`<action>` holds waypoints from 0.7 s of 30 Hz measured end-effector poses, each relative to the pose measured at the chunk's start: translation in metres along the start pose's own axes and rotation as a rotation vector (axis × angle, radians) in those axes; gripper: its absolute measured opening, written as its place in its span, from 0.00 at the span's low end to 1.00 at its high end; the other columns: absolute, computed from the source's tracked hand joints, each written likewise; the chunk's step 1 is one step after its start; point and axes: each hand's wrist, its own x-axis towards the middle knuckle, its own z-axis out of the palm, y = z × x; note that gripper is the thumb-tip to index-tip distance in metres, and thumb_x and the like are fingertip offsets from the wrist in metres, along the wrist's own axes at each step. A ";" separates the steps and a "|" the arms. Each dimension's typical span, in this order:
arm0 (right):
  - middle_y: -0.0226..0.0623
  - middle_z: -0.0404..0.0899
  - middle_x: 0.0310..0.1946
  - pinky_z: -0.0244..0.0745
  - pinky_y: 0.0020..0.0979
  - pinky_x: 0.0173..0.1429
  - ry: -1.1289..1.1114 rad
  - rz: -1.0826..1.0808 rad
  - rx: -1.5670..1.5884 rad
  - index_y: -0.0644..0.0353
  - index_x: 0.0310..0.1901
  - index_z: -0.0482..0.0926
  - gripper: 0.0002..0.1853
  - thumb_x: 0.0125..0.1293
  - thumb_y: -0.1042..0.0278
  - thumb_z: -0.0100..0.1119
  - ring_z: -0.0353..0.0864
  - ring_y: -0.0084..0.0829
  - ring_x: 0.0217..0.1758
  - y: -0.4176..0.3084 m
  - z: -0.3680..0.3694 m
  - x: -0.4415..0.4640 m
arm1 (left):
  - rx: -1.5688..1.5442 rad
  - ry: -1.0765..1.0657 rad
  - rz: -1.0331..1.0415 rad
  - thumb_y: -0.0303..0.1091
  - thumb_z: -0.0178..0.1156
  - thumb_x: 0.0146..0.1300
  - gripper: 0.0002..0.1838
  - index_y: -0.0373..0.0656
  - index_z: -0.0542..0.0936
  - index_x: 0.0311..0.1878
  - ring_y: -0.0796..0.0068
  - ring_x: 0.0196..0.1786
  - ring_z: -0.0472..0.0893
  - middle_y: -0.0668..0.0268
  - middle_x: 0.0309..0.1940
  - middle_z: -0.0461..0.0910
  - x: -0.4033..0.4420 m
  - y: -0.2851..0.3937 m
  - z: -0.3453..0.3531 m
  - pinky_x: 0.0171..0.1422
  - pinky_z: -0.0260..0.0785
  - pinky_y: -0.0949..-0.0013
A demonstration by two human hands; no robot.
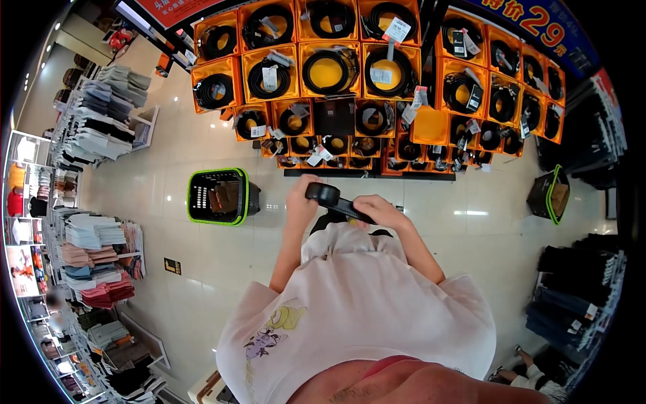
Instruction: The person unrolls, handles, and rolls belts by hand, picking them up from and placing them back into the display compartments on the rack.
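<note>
A black belt (354, 209) is stretched between my two hands in front of my waist. Its left part is curled into a loop, and my left hand (303, 195) is closed around that end. My right hand (381, 210) grips the other end with bent fingers. Beyond both hands rises a display of orange boxes (330, 47), most with a coiled black belt and a white tag. One orange box (429, 126) on the right shows no belt. A dark box (334, 118) sits among the lower rows.
On the floor to the left stands a black basket (246, 195) with a green rim and brown items inside. Another green-rimmed basket (556, 195) is at right. Clothes racks (101, 242) line the left side; dark trousers (562, 289) hang right. A person (531, 374) is at lower right.
</note>
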 end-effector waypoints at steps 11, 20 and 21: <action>0.28 0.74 0.18 0.62 0.23 0.21 0.142 0.109 0.168 0.62 0.29 0.75 0.28 0.72 0.41 0.48 0.70 0.18 0.16 0.007 0.013 0.018 | 0.220 -0.138 0.398 0.13 0.58 0.37 0.26 0.40 0.80 0.46 0.56 0.46 0.80 0.61 0.40 0.80 0.004 0.035 0.042 0.49 0.74 0.62; 0.32 0.76 0.23 0.67 0.23 0.28 0.019 -0.136 0.270 0.65 0.38 0.75 0.21 0.74 0.51 0.49 0.71 0.20 0.21 -0.008 0.026 0.028 | -0.774 -0.170 -0.466 0.18 0.47 0.54 0.15 0.35 0.80 0.41 0.72 0.37 0.82 0.63 0.32 0.83 -0.011 0.006 0.039 0.47 0.75 0.70; 0.32 0.77 0.23 0.67 0.24 0.28 0.021 -0.126 0.278 0.65 0.39 0.75 0.21 0.74 0.51 0.49 0.72 0.20 0.21 -0.012 0.029 0.028 | -0.771 -0.170 -0.529 0.17 0.46 0.53 0.16 0.35 0.80 0.41 0.72 0.37 0.82 0.63 0.33 0.83 -0.011 0.007 0.037 0.47 0.75 0.70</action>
